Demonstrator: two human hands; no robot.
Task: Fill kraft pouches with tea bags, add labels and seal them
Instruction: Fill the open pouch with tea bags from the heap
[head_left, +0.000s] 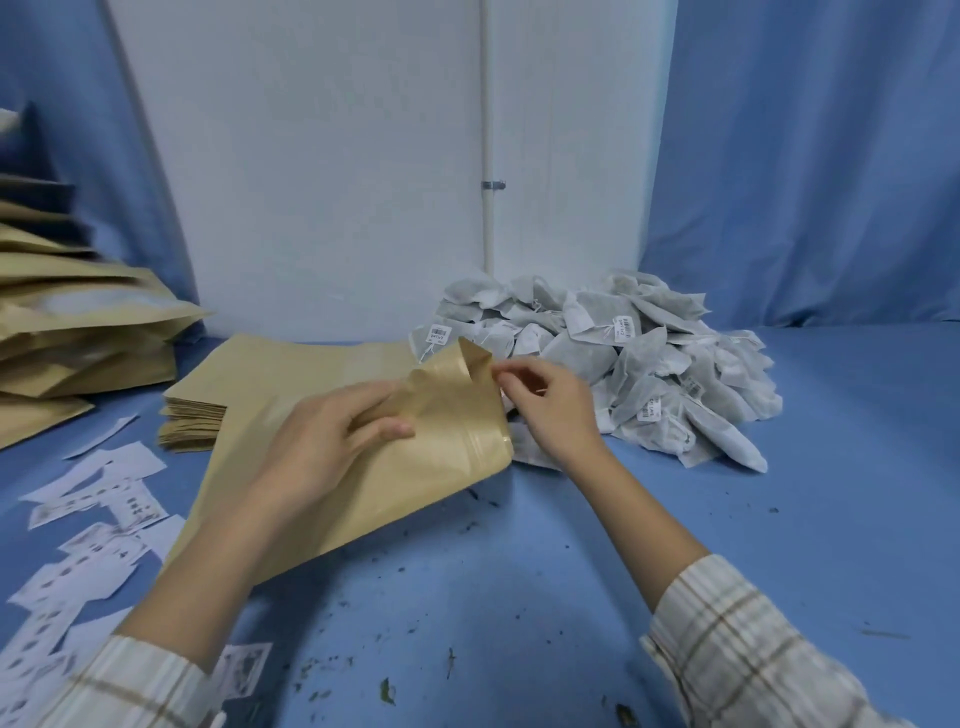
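At mid-desk, you're opening one flat brown kraft pouch (395, 462), still unfilled.
Your left hand (332, 441) grips its top; your right hand (545, 400) pinches the mouth; grey mesh tea bags (623, 364) wait far right, white paper labels (88, 525) near left.

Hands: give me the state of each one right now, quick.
Left hand: fingers curled round the upper part of the kraft pouch, holding it.
Right hand: fingers pinching the pouch's open mouth edge.

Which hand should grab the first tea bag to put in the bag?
Probably the right hand: it pinches the kraft pouch mouth right beside the tea bag pile, while the left hand grips the pouch.
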